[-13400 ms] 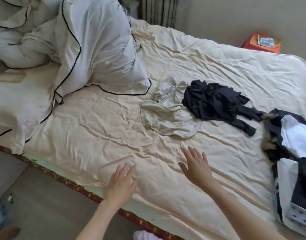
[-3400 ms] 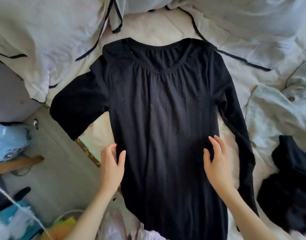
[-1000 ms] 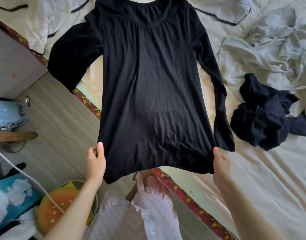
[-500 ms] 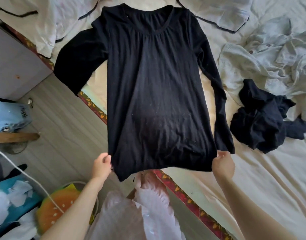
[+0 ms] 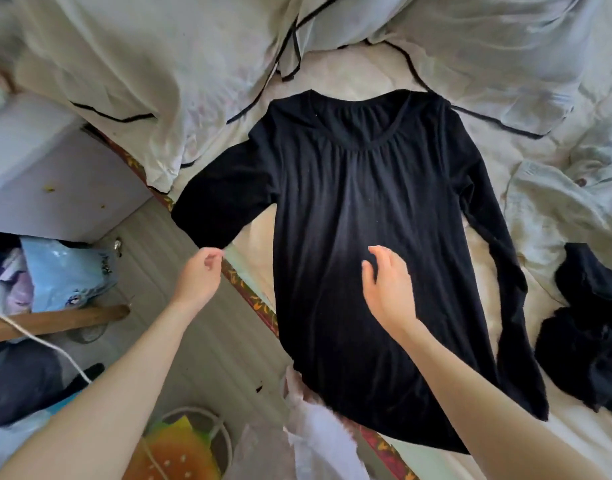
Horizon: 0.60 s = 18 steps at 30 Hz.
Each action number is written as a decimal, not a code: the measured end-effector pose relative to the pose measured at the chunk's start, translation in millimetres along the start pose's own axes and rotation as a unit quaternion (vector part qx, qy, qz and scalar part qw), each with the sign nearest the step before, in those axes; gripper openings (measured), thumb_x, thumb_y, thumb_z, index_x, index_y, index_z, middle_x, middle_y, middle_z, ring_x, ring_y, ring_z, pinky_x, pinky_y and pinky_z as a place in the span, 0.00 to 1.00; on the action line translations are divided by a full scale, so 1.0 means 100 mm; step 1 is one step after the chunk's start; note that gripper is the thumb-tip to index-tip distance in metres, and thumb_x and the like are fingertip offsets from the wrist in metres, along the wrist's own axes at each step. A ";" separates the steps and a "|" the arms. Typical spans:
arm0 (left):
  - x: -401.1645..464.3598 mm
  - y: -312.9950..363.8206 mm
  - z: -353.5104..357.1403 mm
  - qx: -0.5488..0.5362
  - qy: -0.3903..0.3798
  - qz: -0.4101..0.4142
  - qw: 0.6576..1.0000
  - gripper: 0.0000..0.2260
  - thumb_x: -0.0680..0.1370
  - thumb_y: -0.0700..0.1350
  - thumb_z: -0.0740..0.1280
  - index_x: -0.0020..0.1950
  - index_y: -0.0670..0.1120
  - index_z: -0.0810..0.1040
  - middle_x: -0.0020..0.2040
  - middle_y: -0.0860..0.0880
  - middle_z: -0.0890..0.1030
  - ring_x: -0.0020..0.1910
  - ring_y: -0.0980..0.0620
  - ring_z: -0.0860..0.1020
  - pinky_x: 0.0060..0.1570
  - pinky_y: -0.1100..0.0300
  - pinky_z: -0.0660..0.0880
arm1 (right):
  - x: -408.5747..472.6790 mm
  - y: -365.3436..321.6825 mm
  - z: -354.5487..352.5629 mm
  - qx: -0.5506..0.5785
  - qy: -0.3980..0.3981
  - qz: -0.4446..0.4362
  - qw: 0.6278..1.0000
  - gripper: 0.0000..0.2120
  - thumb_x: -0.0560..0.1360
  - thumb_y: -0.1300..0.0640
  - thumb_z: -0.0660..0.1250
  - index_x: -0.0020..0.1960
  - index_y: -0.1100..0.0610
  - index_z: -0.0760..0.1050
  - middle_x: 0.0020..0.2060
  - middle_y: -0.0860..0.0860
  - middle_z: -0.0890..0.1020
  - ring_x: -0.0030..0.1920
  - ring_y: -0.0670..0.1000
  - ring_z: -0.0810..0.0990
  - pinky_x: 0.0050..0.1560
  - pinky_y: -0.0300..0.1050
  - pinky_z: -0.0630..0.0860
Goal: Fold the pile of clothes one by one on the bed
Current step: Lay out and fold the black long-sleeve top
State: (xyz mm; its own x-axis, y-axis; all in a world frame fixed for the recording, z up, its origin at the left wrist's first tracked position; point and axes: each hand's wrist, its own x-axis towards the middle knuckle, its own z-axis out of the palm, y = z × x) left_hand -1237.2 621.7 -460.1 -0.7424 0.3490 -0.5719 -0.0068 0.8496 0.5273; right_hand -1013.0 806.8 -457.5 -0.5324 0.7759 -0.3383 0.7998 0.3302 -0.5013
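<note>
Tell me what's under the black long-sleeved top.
The cream sheet shows around the black top; its hem and one sleeve overhang the bed's edge. Anything beneath its body is covered.

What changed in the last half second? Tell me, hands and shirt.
Both hands let go of the black shirt's hem. The left hand moved up toward the left sleeve cuff; the right hand now hovers open over the shirt's middle. The shirt stayed spread on the bed.
</note>
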 end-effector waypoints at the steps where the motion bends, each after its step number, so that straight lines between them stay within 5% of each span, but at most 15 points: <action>1: 0.17 0.07 -0.08 0.022 0.007 0.016 1.000 0.13 0.82 0.42 0.56 0.64 0.44 0.73 0.62 0.45 0.75 0.58 0.49 0.73 0.53 0.58 0.68 | 0.14 -0.15 0.06 -0.006 -0.016 -0.021 1.000 0.19 0.81 0.56 0.58 0.70 0.60 0.68 0.69 0.54 0.71 0.72 0.53 0.63 0.71 0.46 0.58; 8: 1.32 0.49 -0.29 0.139 0.042 0.153 0.977 0.21 0.82 0.42 0.58 0.74 0.42 0.61 0.74 0.44 0.63 0.73 0.45 0.60 0.71 0.49 0.60 | 0.93 -0.84 0.51 -0.077 -0.044 -0.173 0.981 0.23 0.81 0.53 0.59 0.74 0.56 0.63 0.75 0.55 0.60 0.77 0.55 0.53 0.75 0.53 0.49; 13: 1.57 0.38 -0.30 0.158 0.091 0.109 0.977 0.19 0.80 0.50 0.62 0.67 0.42 0.70 0.62 0.43 0.74 0.63 0.42 0.69 0.59 0.48 0.68 | 1.11 -0.93 0.68 -0.113 -0.082 -0.176 0.974 0.25 0.81 0.52 0.58 0.76 0.54 0.58 0.76 0.54 0.56 0.77 0.55 0.49 0.76 0.56 0.47; 18: 1.58 -0.02 -0.57 0.039 -0.030 0.054 0.997 0.15 0.78 0.51 0.65 0.59 0.43 0.75 0.55 0.49 0.78 0.55 0.50 0.75 0.52 0.58 0.70 | 1.09 -0.97 0.70 -0.131 -0.083 -0.172 0.973 0.26 0.81 0.53 0.59 0.76 0.53 0.57 0.77 0.54 0.55 0.77 0.56 0.50 0.75 0.58 0.46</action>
State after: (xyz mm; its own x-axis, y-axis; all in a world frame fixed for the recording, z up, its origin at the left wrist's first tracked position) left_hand -1392.7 652.4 -516.0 -0.6942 0.4614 -0.5524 0.1245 0.8329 0.5392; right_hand -1168.1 821.2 -501.5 -0.8014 0.5041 -0.3218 0.5975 0.6982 -0.3944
